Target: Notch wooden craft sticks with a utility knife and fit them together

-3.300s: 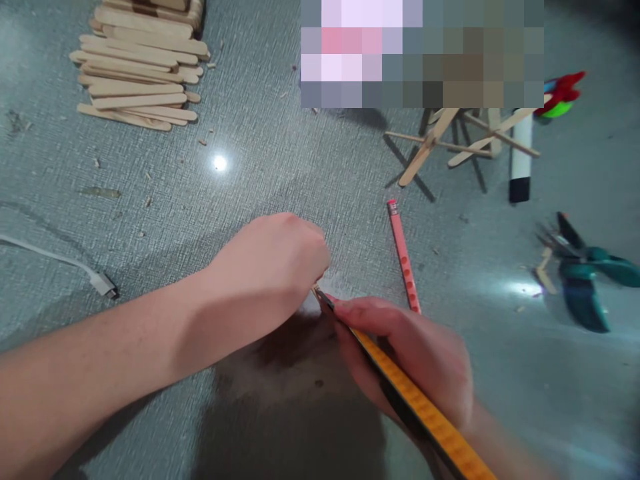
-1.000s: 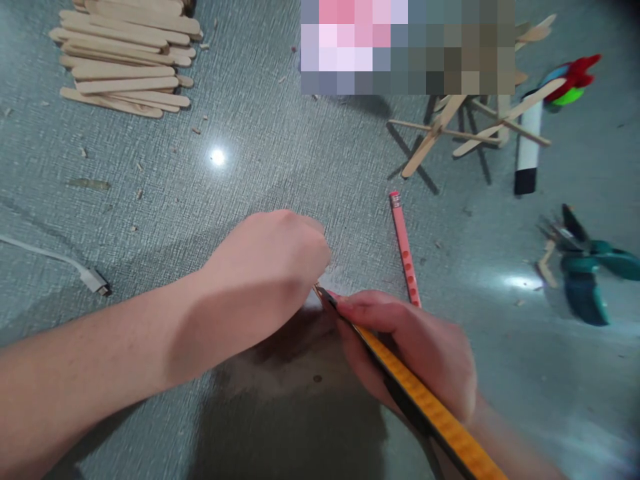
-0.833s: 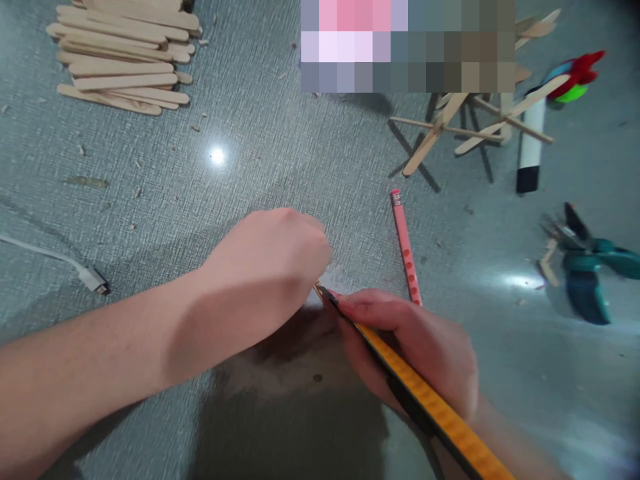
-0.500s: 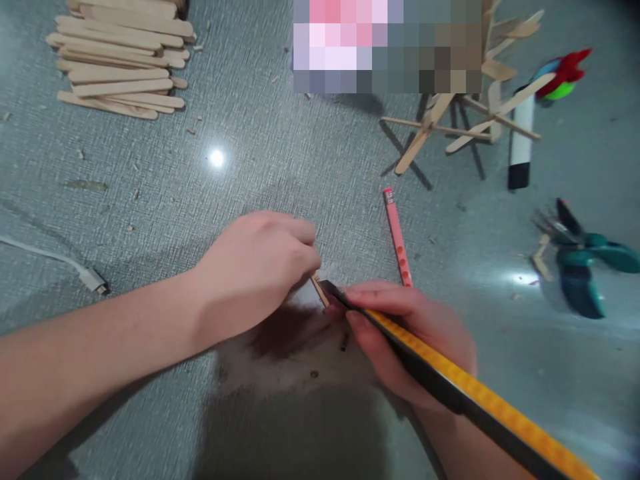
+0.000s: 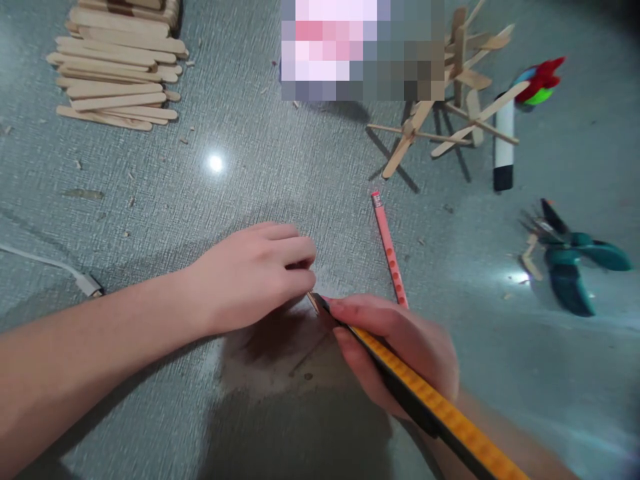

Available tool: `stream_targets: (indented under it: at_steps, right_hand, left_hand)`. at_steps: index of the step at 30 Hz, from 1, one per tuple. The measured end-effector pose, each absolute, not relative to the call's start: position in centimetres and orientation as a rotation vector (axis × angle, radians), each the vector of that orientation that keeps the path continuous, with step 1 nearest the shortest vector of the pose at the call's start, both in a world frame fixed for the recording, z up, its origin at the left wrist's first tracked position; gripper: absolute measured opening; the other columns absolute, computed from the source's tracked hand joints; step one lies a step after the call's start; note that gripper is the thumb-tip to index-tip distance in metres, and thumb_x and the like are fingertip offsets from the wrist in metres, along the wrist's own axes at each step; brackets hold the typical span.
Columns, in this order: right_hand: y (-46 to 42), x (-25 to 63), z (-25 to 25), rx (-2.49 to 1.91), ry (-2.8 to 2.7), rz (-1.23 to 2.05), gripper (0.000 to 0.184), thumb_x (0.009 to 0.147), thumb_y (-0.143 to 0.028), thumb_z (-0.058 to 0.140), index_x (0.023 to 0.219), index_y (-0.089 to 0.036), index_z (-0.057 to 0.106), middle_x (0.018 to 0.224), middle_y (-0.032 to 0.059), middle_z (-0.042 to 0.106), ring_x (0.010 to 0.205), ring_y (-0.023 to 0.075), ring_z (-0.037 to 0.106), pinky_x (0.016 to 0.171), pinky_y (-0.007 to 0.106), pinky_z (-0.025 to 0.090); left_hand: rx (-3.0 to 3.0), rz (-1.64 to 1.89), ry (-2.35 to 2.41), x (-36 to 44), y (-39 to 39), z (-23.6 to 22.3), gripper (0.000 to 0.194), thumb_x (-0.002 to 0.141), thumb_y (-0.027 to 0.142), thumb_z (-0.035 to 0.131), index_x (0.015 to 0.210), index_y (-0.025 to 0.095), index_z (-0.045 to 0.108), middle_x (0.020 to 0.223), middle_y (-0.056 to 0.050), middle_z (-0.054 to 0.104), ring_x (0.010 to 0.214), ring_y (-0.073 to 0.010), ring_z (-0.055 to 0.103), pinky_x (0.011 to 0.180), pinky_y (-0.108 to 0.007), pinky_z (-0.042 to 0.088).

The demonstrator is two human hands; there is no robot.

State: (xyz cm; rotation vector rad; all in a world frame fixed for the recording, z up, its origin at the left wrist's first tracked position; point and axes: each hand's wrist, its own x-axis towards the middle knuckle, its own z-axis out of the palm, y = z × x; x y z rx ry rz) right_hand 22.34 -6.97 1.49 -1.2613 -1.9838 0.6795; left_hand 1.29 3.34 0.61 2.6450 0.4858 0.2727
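My left hand (image 5: pixel 260 270) is closed, its fingertips pinching a small wooden craft stick (image 5: pixel 313 303) just above the table. Most of that stick is hidden under the fingers. In my right hand (image 5: pixel 400 347) is a long yellow-and-black utility knife (image 5: pixel 435 407), gripped near its front end. Its dark blade rests against the stick, close to my left fingertips. A pink pencil (image 5: pixel 387 247) with orange dots lies just beyond my right hand.
A pile of craft sticks (image 5: pixel 115 73) lies at the far left. Toward the far right stands a stick structure (image 5: pixel 445 127) beside a white tube (image 5: pixel 504 147). Green-handled pliers (image 5: pixel 570 273) lie at the right, a white cable (image 5: pixel 55 260) at the left. Wood scraps dot the table.
The view has shifted a little, so the far-side things sit further left. My right hand and the utility knife have moved slightly left, the blade still at the stick.
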Motion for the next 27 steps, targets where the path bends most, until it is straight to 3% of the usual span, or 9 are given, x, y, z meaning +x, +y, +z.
stream_targets:
  at_steps: [4,6,9,13,16,20,24,27]
  right_hand:
    - [-7.1,22.3,1.4,-1.264,-1.977,0.704,0.031,0.088,-0.007,0.058,0.111,-0.028,0.062,0.084,0.0016,0.076,0.07,0.018,0.076,0.061,0.025,0.065]
    - [-7.1,22.4,1.3,-1.258,-1.968,0.72,0.032,0.089,-0.007,0.058,0.112,-0.028,0.062,0.088,0.0019,0.076,0.074,0.0176,0.076,0.065,0.025,0.065]
    - [-7.1,22.6,1.1,-1.239,-1.944,0.745,0.033,0.089,-0.005,0.057,0.113,-0.027,0.062,0.093,0.0029,0.076,0.079,0.0166,0.076,0.07,0.024,0.065]
    - [-7.1,22.7,0.7,-1.224,-1.899,0.785,0.026,0.091,-0.009,0.058,0.112,-0.024,0.063,0.099,0.0043,0.076,0.086,0.016,0.076,0.075,0.025,0.064]
    - [-7.2,22.8,0.5,-1.238,-1.919,0.754,0.025,0.092,-0.009,0.058,0.112,-0.023,0.063,0.101,0.0044,0.077,0.089,0.016,0.076,0.078,0.024,0.064]
    - [-7.4,22.9,0.5,-1.246,-1.968,0.728,0.025,0.091,-0.009,0.06,0.113,-0.022,0.063,0.103,0.0056,0.077,0.089,0.0157,0.077,0.079,0.023,0.064]
    - [-7.4,23.1,0.7,-1.27,-2.003,0.711,0.022,0.092,-0.01,0.059,0.11,-0.021,0.063,0.102,0.0055,0.078,0.087,0.0159,0.078,0.076,0.023,0.065]
    - [-7.4,23.1,0.7,-1.321,-2.028,0.671,0.02,0.092,-0.011,0.059,0.108,-0.022,0.064,0.101,0.0051,0.079,0.088,0.0165,0.078,0.077,0.023,0.065]
  left_hand:
    - [2.856,0.31,0.567,1.2,0.5,1.4,0.033,0.102,0.016,0.044,0.104,0.012,0.076,0.112,-0.012,0.075,0.098,-0.0247,0.069,0.086,-0.037,0.053]
    - [2.936,0.311,0.622,1.2,-1.6,2.1,0.033,0.098,0.017,0.046,0.106,0.004,0.075,0.131,-0.021,0.069,0.116,-0.0325,0.067,0.097,-0.042,0.052]
    - [2.931,0.116,0.764,1.1,-4.0,2.9,0.043,0.097,0.024,0.052,0.13,-0.001,0.065,0.146,-0.024,0.059,0.131,-0.0351,0.061,0.107,-0.044,0.049]
    - [2.878,0.017,0.667,0.3,-4.3,2.4,0.068,0.082,0.056,0.077,0.136,0.019,0.059,0.157,-0.024,0.047,0.145,-0.0372,0.049,0.113,-0.049,0.045]
    - [2.831,0.043,0.618,-0.5,-3.6,1.3,0.087,0.073,0.073,0.078,0.142,0.026,0.054,0.16,-0.021,0.043,0.147,-0.0351,0.046,0.117,-0.05,0.04]
    - [2.781,0.118,0.579,-0.7,-3.0,0.5,0.095,0.068,0.08,0.077,0.141,0.023,0.055,0.158,-0.023,0.044,0.149,-0.0385,0.042,0.123,-0.053,0.031]
    - [2.763,0.158,0.539,-0.3,-3.0,0.5,0.102,0.06,0.079,0.082,0.139,0.02,0.055,0.152,-0.026,0.05,0.145,-0.0461,0.045,0.121,-0.055,0.034]
    - [2.752,0.187,0.551,-0.2,-3.0,0.5,0.1,0.062,0.078,0.082,0.139,0.019,0.056,0.151,-0.025,0.051,0.144,-0.0446,0.048,0.121,-0.053,0.036]
